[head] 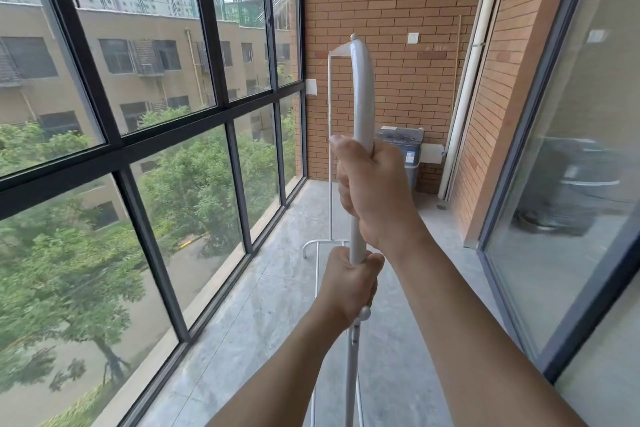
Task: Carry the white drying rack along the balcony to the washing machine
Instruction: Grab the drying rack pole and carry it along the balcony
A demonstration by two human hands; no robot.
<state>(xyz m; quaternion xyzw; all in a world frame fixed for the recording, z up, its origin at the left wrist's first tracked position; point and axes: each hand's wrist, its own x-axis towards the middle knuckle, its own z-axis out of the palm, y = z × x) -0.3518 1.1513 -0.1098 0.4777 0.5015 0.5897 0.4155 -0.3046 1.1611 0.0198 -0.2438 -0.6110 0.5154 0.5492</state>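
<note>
You hold the rack [362, 107] in front of you with both hands, on its near upright tube. Your right hand [372, 191] is the upper one; its fingers [346, 184] are clenched around the tube, just below the bend where the tube curves over at the top. Your left hand [348, 282] is directly under the right hand on the same tube, and its fingers are also clenched around it. Just below the left hand there is a small white knob [364, 313] on the tube.

From the top bend, a thin bar runs away from you to the far upright [329, 107] of the rack, which is to the left of the near tube and goes down toward the floor [277, 288]. The curved far foot [322, 246] of the rack is seen low, to the left of your left hand; you cannot tell if it touches the floor or hangs just above it.

The washer [401, 149] stands well beyond the rack, at the far end of the balcony, against the brick wall [381, 10]. It is grey, and the near tube and your right hand hide its left part. To the right of the washer a white pipe [471, 80] goes up along the wall. To the left of the rack is the big window [138, 114] with dark frames, and to the right of it is a glass door [571, 184].
</note>
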